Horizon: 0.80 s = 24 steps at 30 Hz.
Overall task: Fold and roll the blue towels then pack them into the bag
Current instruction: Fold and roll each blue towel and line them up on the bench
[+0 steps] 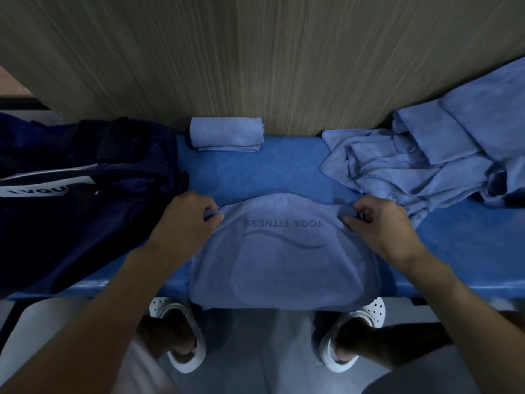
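A blue towel (284,263) printed "YOGA FITNESS" lies spread on the blue bench (284,169), its near edge hanging over the front. My left hand (187,214) pinches its far left corner and my right hand (377,220) pinches its far right corner. A rolled blue towel (225,134) rests against the back wall. A heap of loose blue towels (420,157) lies at the right. The dark navy bag (79,189) with a white label sits at the left of the bench.
A wood-grain wall (255,61) rises directly behind the bench. Below the bench's front edge are my feet in white perforated clogs (181,334) on a grey floor.
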Each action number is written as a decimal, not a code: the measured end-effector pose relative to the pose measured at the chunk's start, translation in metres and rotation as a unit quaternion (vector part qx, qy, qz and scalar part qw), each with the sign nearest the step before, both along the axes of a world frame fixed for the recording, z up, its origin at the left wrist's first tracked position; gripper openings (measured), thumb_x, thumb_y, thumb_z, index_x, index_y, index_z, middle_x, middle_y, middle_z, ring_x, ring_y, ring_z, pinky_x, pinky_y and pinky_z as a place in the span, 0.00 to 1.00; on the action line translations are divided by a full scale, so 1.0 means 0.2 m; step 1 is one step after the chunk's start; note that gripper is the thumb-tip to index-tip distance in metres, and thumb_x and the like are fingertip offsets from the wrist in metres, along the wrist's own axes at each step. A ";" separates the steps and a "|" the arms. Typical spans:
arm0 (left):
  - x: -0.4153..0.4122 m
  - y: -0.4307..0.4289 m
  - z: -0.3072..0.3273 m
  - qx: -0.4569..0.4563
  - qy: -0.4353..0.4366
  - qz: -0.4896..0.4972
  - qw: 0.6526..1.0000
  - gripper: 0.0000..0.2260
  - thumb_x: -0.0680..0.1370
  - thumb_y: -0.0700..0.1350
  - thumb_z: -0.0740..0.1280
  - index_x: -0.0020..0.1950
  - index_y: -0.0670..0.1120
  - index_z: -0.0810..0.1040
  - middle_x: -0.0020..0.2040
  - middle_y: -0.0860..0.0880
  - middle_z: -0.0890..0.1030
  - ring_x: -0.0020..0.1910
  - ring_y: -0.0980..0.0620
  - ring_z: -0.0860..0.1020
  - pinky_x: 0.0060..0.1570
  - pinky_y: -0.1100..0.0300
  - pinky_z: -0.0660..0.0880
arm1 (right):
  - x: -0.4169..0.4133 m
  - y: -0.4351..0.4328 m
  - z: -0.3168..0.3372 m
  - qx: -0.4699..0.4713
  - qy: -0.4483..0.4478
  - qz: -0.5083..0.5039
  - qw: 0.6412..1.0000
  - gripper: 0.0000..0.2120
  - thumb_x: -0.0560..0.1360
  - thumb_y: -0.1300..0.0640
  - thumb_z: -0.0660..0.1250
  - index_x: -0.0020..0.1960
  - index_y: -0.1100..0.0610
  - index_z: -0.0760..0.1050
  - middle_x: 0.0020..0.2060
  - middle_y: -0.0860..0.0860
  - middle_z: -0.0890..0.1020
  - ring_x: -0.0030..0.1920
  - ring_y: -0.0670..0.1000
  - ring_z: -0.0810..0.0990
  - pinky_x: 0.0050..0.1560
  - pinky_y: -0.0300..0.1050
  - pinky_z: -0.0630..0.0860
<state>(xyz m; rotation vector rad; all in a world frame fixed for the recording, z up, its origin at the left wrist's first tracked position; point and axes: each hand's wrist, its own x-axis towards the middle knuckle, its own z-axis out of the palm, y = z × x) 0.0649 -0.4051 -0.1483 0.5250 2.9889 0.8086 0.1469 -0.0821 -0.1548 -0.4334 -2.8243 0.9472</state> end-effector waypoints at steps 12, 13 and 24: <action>0.08 -0.11 0.36 0.061 -0.044 -0.028 0.997 0.11 0.71 0.39 0.76 0.32 0.51 0.80 0.38 0.52 0.81 0.40 0.64 0.78 0.37 0.74 0.70 | 0.22 0.06 0.30 -0.332 0.109 -0.099 0.932 0.09 0.74 0.65 0.71 0.36 0.59 0.77 0.24 0.44 0.78 0.28 0.41 0.74 0.38 0.36 0.73; 0.09 -0.11 0.41 0.065 -0.039 -0.030 0.997 0.11 0.71 0.40 0.76 0.33 0.52 0.80 0.38 0.53 0.81 0.41 0.63 0.78 0.38 0.71 0.72 | 0.24 0.06 0.34 -0.345 0.117 -0.105 0.925 0.08 0.73 0.66 0.71 0.36 0.59 0.76 0.24 0.44 0.78 0.28 0.42 0.74 0.37 0.37 0.73; 0.25 -0.10 0.43 0.058 -0.071 -0.034 0.995 0.08 0.71 0.38 0.75 0.33 0.45 0.83 0.32 0.50 0.82 0.29 0.65 0.75 0.35 0.66 0.72 | 0.36 0.09 0.55 -0.333 0.143 -0.087 0.928 0.09 0.72 0.69 0.72 0.37 0.59 0.77 0.28 0.47 0.80 0.32 0.45 0.76 0.41 0.43 0.77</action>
